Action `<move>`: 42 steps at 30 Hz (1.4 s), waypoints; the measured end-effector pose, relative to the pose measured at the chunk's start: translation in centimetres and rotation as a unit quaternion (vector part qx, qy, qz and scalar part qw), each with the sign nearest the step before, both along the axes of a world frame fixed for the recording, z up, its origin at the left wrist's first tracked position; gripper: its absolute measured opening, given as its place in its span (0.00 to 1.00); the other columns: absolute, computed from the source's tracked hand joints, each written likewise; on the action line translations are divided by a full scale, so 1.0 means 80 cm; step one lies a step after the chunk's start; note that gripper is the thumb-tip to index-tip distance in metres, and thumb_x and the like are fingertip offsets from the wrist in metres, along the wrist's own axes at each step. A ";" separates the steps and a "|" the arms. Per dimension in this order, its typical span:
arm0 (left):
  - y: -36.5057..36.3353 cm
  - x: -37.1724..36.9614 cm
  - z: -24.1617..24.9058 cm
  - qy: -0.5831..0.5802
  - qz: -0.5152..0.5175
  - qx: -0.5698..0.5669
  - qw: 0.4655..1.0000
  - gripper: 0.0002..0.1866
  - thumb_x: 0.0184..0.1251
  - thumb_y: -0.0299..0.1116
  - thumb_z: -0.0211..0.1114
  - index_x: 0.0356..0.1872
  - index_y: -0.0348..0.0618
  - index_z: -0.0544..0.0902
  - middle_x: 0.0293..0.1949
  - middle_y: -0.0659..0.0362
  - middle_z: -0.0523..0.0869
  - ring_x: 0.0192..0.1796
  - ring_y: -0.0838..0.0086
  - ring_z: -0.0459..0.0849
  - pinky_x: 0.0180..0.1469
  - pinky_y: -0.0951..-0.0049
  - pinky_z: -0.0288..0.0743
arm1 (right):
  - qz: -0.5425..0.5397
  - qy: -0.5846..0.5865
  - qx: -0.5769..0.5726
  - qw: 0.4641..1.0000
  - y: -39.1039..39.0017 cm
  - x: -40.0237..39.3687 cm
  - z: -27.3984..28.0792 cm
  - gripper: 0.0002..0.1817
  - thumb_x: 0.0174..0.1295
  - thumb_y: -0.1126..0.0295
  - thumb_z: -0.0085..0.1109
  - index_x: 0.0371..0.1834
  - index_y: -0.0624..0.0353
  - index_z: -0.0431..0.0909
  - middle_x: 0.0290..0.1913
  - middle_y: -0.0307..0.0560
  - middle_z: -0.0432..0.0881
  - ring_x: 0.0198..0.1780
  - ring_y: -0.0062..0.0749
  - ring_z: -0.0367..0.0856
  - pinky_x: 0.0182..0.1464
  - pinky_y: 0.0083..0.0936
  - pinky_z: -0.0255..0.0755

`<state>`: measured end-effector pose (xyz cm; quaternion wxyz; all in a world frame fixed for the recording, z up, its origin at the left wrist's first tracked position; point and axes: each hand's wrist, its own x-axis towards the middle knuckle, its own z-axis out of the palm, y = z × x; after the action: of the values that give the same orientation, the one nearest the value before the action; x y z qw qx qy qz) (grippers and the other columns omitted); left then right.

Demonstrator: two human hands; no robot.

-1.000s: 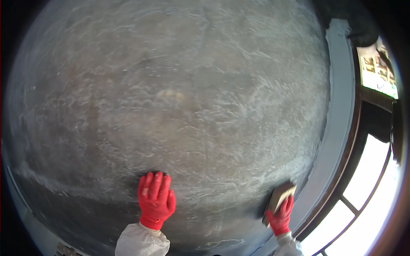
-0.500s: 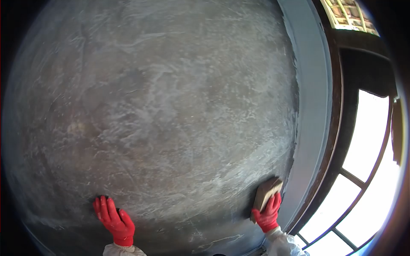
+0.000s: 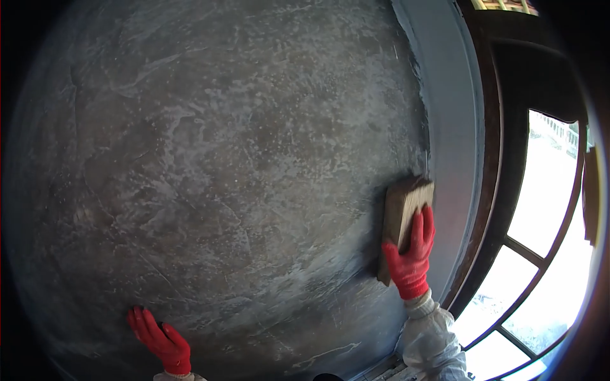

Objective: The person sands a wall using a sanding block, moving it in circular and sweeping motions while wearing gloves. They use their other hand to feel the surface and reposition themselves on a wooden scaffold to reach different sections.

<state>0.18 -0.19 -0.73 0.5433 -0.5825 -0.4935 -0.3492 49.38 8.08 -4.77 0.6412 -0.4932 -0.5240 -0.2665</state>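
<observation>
My right hand (image 3: pixel 412 259), in a red glove, grips a pale wooden block (image 3: pixel 395 216) with a darker brown side. The block stands lengthwise against the mottled grey wall (image 3: pixel 254 165), close to the wall's right edge. What its wall-side face is like stays hidden. Lower left, my left hand (image 3: pixel 161 341), also red-gloved, lies on the wall with its fingers stretched out. Small dark patches show by its fingertips and thumb; I cannot make out what they are.
A smooth lighter grey strip (image 3: pixel 452 127) borders the wall on the right. Beyond it stands a dark frame (image 3: pixel 502 159) with bright glass panes (image 3: pixel 540 197). A dark rounded thing (image 3: pixel 328 377) shows at the bottom edge.
My right hand has moved up along the wall's right edge with the wooden block. My left hand sits slightly lower and further left in view. The view has shifted a little.
</observation>
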 end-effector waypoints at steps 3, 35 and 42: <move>-0.002 0.002 0.001 -0.025 0.013 -0.024 0.999 0.25 0.72 0.34 0.45 0.63 0.26 0.68 0.67 0.36 0.66 0.68 0.35 0.63 0.67 0.39 0.57 | -0.028 -0.054 -0.004 0.998 0.001 -0.010 -0.119 0.49 0.51 0.50 0.69 0.73 0.60 0.54 0.70 0.68 0.58 0.67 0.70 0.60 0.66 0.60 0.58; 0.002 -0.002 0.006 -0.009 -0.040 -0.015 0.999 0.23 0.69 0.34 0.48 0.59 0.28 0.72 0.63 0.39 0.70 0.66 0.37 0.65 0.67 0.38 0.58 | 0.013 -0.079 0.009 0.997 -0.012 -0.021 -0.047 0.50 0.46 0.63 0.72 0.74 0.57 0.56 0.73 0.69 0.55 0.70 0.66 0.60 0.69 0.51 0.59; 0.000 -0.003 0.005 -0.005 -0.028 -0.017 0.999 0.24 0.72 0.36 0.47 0.62 0.27 0.71 0.65 0.38 0.68 0.68 0.37 0.63 0.68 0.41 0.57 | 0.010 -0.052 0.062 0.997 0.002 -0.020 0.068 0.47 0.48 0.64 0.70 0.74 0.57 0.58 0.73 0.64 0.57 0.70 0.63 0.61 0.69 0.48 0.59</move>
<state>-0.02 -0.18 -0.35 0.5211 -0.6036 -0.4850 -0.3591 47.79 8.22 0.65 0.6451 -0.4331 -0.5437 -0.3173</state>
